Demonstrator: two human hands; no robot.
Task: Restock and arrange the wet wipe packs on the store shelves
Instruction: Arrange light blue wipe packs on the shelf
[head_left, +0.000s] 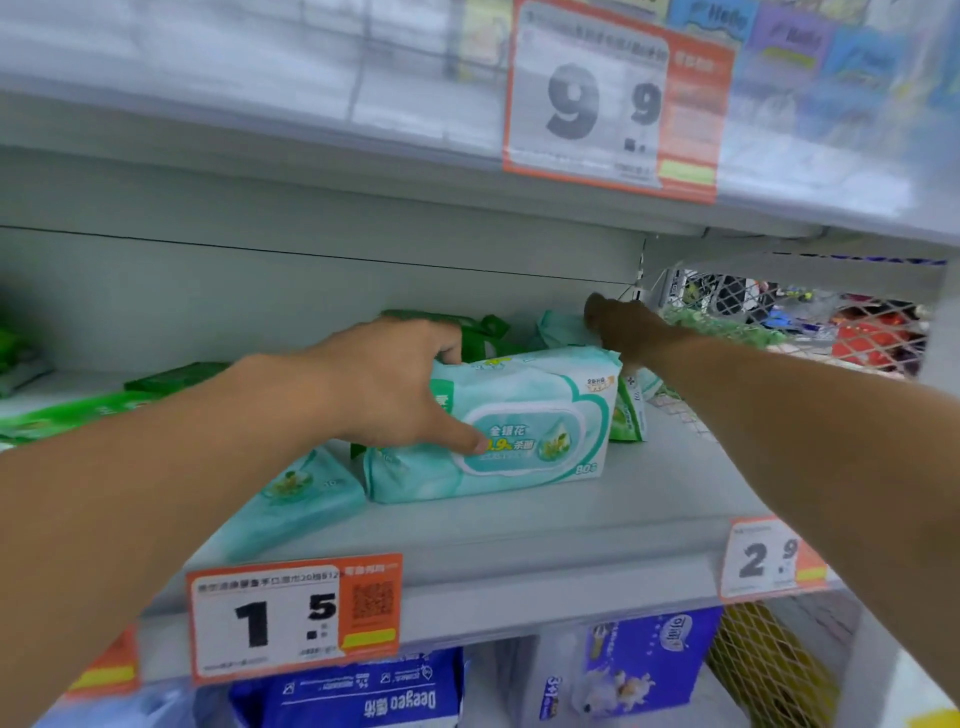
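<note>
A large teal wet wipe pack stands on its long edge on the grey middle shelf. My left hand grips its left end, thumb across the front and fingers over the top. Farther back, my right hand reaches behind this pack and touches another teal pack near the shelf's back corner; its fingers are mostly hidden. A smaller teal pack lies flat under my left forearm. Dark green packs sit behind the big pack.
Green packs lie at the shelf's left. A small green pack stands right of the big one. A white mesh divider closes the right side. Price tags hang on the shelf edge. Blue packages fill the shelf below.
</note>
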